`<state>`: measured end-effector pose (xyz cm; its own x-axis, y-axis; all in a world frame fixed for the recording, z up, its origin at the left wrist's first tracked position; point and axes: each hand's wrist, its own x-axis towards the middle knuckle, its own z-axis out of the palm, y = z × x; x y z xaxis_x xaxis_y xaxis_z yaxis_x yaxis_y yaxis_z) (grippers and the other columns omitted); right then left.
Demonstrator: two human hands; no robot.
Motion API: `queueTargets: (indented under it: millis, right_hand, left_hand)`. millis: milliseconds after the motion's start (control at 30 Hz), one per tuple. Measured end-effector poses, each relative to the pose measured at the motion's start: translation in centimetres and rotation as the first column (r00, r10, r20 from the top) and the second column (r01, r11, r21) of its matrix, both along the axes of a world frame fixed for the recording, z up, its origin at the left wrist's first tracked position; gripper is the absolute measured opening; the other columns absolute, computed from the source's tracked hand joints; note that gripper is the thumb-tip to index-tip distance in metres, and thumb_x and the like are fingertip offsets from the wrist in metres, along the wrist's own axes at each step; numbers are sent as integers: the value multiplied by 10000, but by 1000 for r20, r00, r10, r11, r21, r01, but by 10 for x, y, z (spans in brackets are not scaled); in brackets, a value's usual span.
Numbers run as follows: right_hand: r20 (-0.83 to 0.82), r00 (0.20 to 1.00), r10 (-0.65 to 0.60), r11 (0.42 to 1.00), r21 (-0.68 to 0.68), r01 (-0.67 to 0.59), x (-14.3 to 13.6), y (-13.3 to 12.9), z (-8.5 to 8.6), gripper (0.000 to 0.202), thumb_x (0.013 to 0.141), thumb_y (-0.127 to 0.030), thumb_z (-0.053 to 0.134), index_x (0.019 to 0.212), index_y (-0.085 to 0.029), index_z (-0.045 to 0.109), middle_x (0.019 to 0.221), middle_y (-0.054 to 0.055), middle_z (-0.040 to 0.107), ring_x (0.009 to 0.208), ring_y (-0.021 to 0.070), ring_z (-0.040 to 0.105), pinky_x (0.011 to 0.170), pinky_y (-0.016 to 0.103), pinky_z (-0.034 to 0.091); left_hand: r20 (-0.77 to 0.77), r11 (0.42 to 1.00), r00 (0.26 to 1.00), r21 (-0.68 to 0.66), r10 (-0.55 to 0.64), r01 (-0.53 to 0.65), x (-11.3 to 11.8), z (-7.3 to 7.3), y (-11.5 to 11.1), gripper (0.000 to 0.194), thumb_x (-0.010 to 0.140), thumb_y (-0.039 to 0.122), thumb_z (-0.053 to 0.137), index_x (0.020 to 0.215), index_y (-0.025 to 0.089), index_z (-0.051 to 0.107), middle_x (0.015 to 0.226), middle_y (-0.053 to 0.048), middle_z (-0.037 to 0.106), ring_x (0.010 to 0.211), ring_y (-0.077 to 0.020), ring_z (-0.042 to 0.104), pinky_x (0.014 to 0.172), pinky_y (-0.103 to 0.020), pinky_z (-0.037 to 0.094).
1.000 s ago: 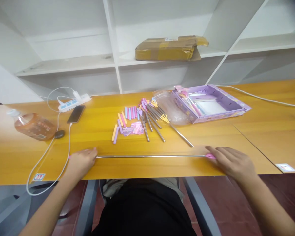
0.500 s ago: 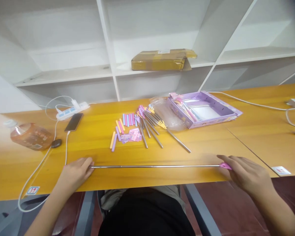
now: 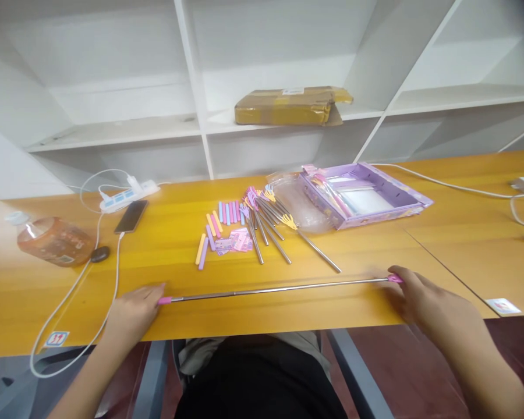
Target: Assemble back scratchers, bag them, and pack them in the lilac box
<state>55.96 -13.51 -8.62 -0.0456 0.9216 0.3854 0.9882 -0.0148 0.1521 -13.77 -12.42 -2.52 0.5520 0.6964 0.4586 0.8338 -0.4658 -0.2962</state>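
A long thin metal rod stretches between my hands above the near part of the wooden table. My left hand is closed on its left end, where a pink sleeve shows. My right hand pinches the pink hand-shaped piece at the other end. Beyond the rod lies a pile of metal rods with pink, purple, blue and yellow hand-shaped ends. Left of the pile are several coloured tubes and pink and purple cards.
A purple open box stands right of clear plastic wrapping. At left are an orange bottle, a phone, a power strip and white cables. A cardboard box rests on the shelf.
The rod's right end has moved up and slightly left with my right hand, so the rod now slants. A pink sleeve now shows at my left fingers.
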Motion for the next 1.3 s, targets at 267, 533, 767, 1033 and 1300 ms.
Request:
queueTargets:
  millis: [267,533,767,1033,1300]
  right_hand:
    - [120,993,17,987,-163,3,-140,7,36,153,1007,-77,614,1124,-174,617,813,45,713,559,180,708,506,288,279]
    - [159,983,89,975,-214,-54,-196,17,59,88,1066,-123,533,1012,-193,540,741,36,632,561,193,688,524,288,291]
    - [51,977,206,945,-269,-186,-287,11,42,172,1033,-48,492,951,-187,553,705,59,638,573,209,678,547,287,362]
    - [-599,653,463,550,-383,-742,-213,57,113,250,1162,-380,512,1073,-227,688,1000,58,799,856,211,749,749,273,496]
    - [-133,979,155,983,-77,-166,-144,170,86,299,1100,-343,565,1166,-87,706,1253,276,695,1184,365,627,1020,459,486]
  left_hand:
    - [-48,922,990,-361,132,-140,94,-8,16,280,1106,267,589,868,205,722,761,-74,788,676,-255,771,571,-293,466]
    - [-148,806,960,-523,236,-279,141,6,20,303,1139,304,552,944,172,743,838,-118,802,781,-301,800,618,-306,473]
    - [-193,736,957,-613,215,-288,182,11,24,250,1075,82,510,1027,153,745,914,-139,809,842,-299,806,671,-309,521]
    - [-37,805,985,-572,166,-157,171,-16,20,270,1053,73,509,930,187,720,836,-96,785,776,-260,765,640,-302,455]
    - [58,822,991,-566,119,-65,167,-21,22,209,1034,104,563,916,198,708,850,-80,797,779,-240,765,629,-290,428]
